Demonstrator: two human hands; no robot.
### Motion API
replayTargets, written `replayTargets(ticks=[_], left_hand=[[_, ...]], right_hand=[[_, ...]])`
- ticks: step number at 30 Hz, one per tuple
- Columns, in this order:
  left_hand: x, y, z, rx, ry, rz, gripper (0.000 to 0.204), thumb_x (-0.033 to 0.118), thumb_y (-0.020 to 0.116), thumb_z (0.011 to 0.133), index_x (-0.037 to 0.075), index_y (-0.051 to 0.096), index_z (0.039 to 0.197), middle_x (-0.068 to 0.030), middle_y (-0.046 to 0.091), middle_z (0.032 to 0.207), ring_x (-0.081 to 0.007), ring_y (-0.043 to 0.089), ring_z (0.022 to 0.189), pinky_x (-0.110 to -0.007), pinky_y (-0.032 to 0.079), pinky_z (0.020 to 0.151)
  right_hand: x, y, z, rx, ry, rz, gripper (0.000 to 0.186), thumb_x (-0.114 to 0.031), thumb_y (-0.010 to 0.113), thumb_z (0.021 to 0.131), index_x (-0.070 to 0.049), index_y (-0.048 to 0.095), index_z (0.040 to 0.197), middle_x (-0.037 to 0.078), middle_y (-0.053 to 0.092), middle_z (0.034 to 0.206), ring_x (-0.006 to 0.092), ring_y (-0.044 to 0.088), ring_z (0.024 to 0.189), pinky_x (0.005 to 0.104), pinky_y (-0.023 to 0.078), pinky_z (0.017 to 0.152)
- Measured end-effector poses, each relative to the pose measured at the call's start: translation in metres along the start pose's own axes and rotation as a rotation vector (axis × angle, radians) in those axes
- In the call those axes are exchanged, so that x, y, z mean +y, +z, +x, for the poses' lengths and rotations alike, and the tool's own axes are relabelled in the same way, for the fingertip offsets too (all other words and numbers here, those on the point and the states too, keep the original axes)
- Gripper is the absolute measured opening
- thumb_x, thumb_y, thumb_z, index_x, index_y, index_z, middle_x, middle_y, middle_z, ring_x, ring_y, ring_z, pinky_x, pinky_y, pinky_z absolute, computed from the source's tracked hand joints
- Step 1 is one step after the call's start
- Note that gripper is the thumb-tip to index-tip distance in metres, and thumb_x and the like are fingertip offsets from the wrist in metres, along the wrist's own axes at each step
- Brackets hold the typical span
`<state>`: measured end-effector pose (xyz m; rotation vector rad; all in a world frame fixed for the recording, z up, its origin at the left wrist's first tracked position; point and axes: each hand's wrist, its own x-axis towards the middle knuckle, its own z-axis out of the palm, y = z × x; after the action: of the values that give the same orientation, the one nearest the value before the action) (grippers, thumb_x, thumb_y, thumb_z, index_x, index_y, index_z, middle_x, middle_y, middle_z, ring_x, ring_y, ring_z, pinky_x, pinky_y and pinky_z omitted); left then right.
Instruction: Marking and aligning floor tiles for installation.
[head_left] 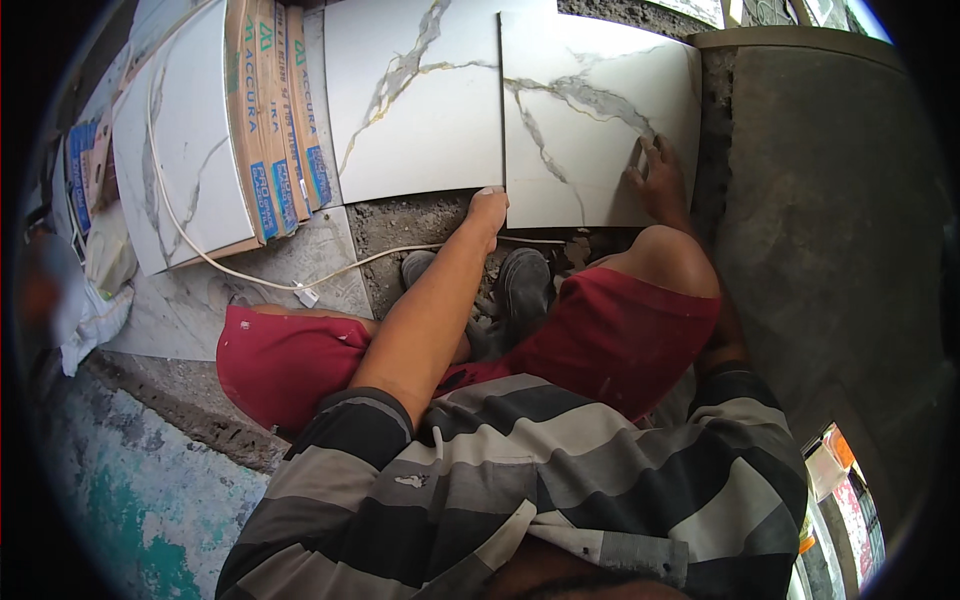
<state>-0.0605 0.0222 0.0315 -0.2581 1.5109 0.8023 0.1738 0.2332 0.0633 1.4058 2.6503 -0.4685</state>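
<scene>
Two large white marble-look tiles with grey and gold veins lie side by side before me. The right tile [600, 100] overlaps the edge line of the left tile [420, 120] slightly, with a dark seam between them. My left hand [488, 212] is closed at the near left corner of the right tile, its fingertips mostly hidden. On that same tile's near right part rests my right hand [661, 183], fingers spread on the surface. Rough mortar [400, 218] shows along the tiles' near edges.
Cardboard-wrapped tile boxes [275, 120] stand stacked at the left, topped by a white tile [185, 150]. A pale cable [370, 258] runs from them across the ground towards my shoes [525, 285]. A dark grey slab [830, 200] lies at the right. Plastic bags [105, 270] sit far left.
</scene>
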Motion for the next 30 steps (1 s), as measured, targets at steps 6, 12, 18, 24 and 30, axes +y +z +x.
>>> replayTargets(ticks=[6, 12, 18, 24, 30], left_hand=[[0.002, 0.004, -0.009, 0.053, 0.062, 0.035, 0.013, 0.009, 0.052, 0.077, 0.004, 0.059, 0.087, -0.0071, 0.057, 0.090, -0.0190, 0.048, 0.090, -0.034, 0.038, 0.084], [0.002, 0.007, -0.011, 0.052, 0.072, 0.073, 0.015, 0.013, 0.055, 0.077, 0.008, 0.060, 0.090, -0.0031, 0.053, 0.088, -0.0173, 0.045, 0.087, -0.036, 0.037, 0.079], [-0.001, 0.007, -0.014, 0.072, 0.057, 0.003, 0.018, 0.010, 0.053, 0.078, 0.004, 0.060, 0.093, -0.0034, 0.052, 0.082, -0.0183, 0.046, 0.083, -0.034, 0.037, 0.079], [-0.009, 0.004, -0.005, 0.038, 0.083, -0.024, 0.030, 0.009, 0.053, 0.077, 0.005, 0.061, 0.106, -0.0035, 0.056, 0.087, -0.0153, 0.046, 0.080, -0.033, 0.038, 0.069], [-0.013, 0.000, 0.000, -0.023, 0.019, -0.012, 0.035, 0.008, 0.053, 0.078, 0.007, 0.060, 0.112, -0.0075, 0.059, 0.099, -0.0212, 0.049, 0.097, -0.036, 0.037, 0.090]], right_hand=[[0.001, -0.004, 0.010, 0.048, 0.025, 0.014, 0.061, -0.029, 0.071, 0.081, -0.011, 0.050, 0.136, 0.022, 0.041, 0.142, 0.0388, 0.042, 0.130, 0.0441, 0.037, 0.108], [-0.005, -0.012, 0.065, 0.045, -0.010, -0.026, 0.060, -0.031, 0.068, 0.084, -0.013, 0.049, 0.137, 0.021, 0.041, 0.143, 0.0367, 0.039, 0.133, 0.0421, 0.034, 0.110], [-0.027, -0.003, 0.078, 0.013, -0.068, -0.116, 0.061, -0.034, 0.066, 0.086, -0.016, 0.045, 0.140, 0.019, 0.038, 0.146, 0.0363, 0.034, 0.137, 0.0425, 0.030, 0.113], [-0.028, 0.009, 0.051, 0.002, -0.113, -0.113, 0.062, -0.035, 0.065, 0.086, -0.018, 0.043, 0.142, 0.018, 0.034, 0.150, 0.0374, 0.030, 0.139, 0.0434, 0.027, 0.114], [-0.024, 0.018, 0.015, 0.033, -0.156, -0.085, 0.065, -0.036, 0.068, 0.083, -0.021, 0.044, 0.141, 0.017, 0.033, 0.150, 0.0385, 0.030, 0.138, 0.0465, 0.028, 0.113]])
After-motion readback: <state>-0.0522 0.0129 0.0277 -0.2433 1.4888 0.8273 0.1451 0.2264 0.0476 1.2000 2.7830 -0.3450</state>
